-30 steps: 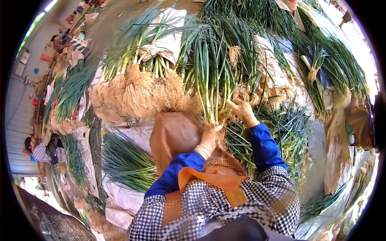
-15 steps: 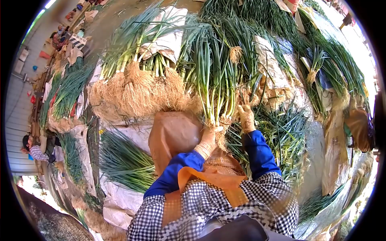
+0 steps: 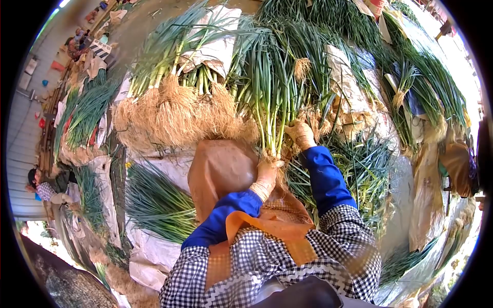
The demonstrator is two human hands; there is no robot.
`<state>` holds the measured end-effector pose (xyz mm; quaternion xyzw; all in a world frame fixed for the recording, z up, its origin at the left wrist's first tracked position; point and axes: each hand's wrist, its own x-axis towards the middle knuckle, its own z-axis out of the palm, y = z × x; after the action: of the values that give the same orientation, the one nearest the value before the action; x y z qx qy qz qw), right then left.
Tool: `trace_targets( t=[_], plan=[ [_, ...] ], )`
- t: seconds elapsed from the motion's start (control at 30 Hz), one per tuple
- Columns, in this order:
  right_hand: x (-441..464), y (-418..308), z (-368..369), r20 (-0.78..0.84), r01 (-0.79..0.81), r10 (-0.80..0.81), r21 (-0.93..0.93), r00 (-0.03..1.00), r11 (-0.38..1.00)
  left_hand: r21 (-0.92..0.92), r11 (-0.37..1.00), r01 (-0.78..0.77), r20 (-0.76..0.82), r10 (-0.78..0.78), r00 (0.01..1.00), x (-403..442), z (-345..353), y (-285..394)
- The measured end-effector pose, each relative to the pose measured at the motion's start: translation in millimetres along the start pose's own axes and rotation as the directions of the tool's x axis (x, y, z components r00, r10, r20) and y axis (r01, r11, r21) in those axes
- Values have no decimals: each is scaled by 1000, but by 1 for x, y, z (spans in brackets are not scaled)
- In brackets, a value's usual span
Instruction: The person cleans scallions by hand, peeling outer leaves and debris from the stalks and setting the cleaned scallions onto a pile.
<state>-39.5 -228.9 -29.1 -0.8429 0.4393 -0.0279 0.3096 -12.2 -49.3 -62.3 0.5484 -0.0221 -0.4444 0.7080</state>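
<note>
My left hand (image 3: 267, 175) is closed round the root end of a bunch of green onions (image 3: 268, 120). Their pale stalks point away from me and the long green leaves spread out at the far end. Just right of those stalks, my right hand (image 3: 301, 135) has its fingers curled in against the lower stalks; the fingertips are partly hidden. Left of the bunch lies a thick row of green onions with bushy tan roots (image 3: 177, 114), partly covered by a whitish sack (image 3: 218, 38). A brown apron (image 3: 223, 167) spreads under my left wrist.
Trimmed leaves (image 3: 359, 177) are heaped to my right. A sheaf of green leaves (image 3: 156, 205) rests at my left on pale sacking (image 3: 149, 264). More green onions (image 3: 429, 87) lie at the far right. Another person (image 3: 49, 190) is at the far left.
My right hand has moved left and slightly away from me, from beside the bunch to its lower stalks. My left hand stays at the roots, and fewer stalks show on the bunch's right side.
</note>
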Motion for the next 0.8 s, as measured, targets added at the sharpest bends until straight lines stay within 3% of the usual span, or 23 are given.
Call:
trace_targets(
  t=[0.03, 0.07, 0.1, 0.13, 0.17, 0.2, 0.23, 0.27, 0.3, 0.33, 0.37, 0.4, 0.43, 0.47, 0.5, 0.57, 0.6, 0.63, 0.73, 0.77, 0.8],
  plan=[
    [14, 20, 26, -123, 137, -159, -169, 980, 976, 3, 1000, 0, 1, 0, 1000, 1, -1, -2],
    [14, 15, 28, -217, 243, -329, -345, 919, 907, -146, 989, 14, 28, -10, 1000, 4, -4, -3],
    [11, 14, 26, -197, 293, -382, -368, 903, 883, -292, 956, 29, 57, -13, 998, 8, -6, -4],
    [4, 17, 24, -171, 342, -434, -395, 885, 853, -293, 956, 25, 59, -8, 998, 10, -7, -7],
    [-16, -2, -3, -24, 270, -275, -118, 961, 956, -228, 974, -3, 16, 7, 1000, 8, -7, -6],
    [-33, -16, -22, 239, 10, -114, 398, 964, 917, -161, 987, -28, -28, 24, 999, 6, -7, -6],
    [-69, -42, -51, 376, -154, -95, 581, 922, 799, -144, 983, 113, -41, -120, 992, 13, -11, -11],
    [-81, -14, -34, 477, -144, -280, 676, 833, 723, -150, 982, 113, -49, -122, 991, 13, -14, -9],
    [-107, -9, -42, 602, -176, -406, 681, 688, 710, -203, 961, 185, 37, -181, 983, 11, -20, -7],
    [-129, 1, -50, 633, -102, -569, 711, 525, 696, -247, 933, 261, 127, -236, 963, 8, -23, -5],
    [-143, 8, -62, 838, -133, -433, 496, 331, 858, -130, 990, 55, 52, -49, 997, 8, -16, -4],
    [-154, 22, -64, 899, -244, -345, 410, 269, 879, -130, 990, 59, 55, -52, 997, 7, -13, -1],
    [-156, 38, -73, 940, -126, -182, 226, 288, 966, -163, 986, 32, 40, -26, 999, 5, -10, 2],
    [-150, 80, -55, 924, 256, -59, -44, 379, 966, -197, 980, 6, 24, -1, 1000, 4, -8, 3],
    [-141, 124, -52, 830, 583, 85, -456, 551, 673, -201, 980, -5, 34, 12, 999, 5, -8, 1],
    [-105, 97, -57, 705, 553, -36, -523, 708, 648, -179, 983, 31, 43, -23, 999, 12, -8, 2],
    [-98, 56, -66, 491, 293, -35, -460, 870, 838, -156, 985, 76, 34, -71, 997, 8, -10, -2],
    [-92, 14, -76, 242, 90, -31, -236, 970, 968, -92, 995, -37, -11, 36, 999, 1, -1, 5],
    [-55, -20, -35, 198, 202, -140, -339, 970, 919, -214, 975, -60, -45, 51, 998, 2, 3, 3],
    [-41, -3, -4, 66, 489, -511, -415, 857, 767, -130, 990, -58, -35, 53, 998, 2, -1, 4],
    [-33, 13, 21, -26, 678, -805, -524, 593, 516, -126, 990, -63, -38, 59, 998, 3, -3, 8]
  ],
)
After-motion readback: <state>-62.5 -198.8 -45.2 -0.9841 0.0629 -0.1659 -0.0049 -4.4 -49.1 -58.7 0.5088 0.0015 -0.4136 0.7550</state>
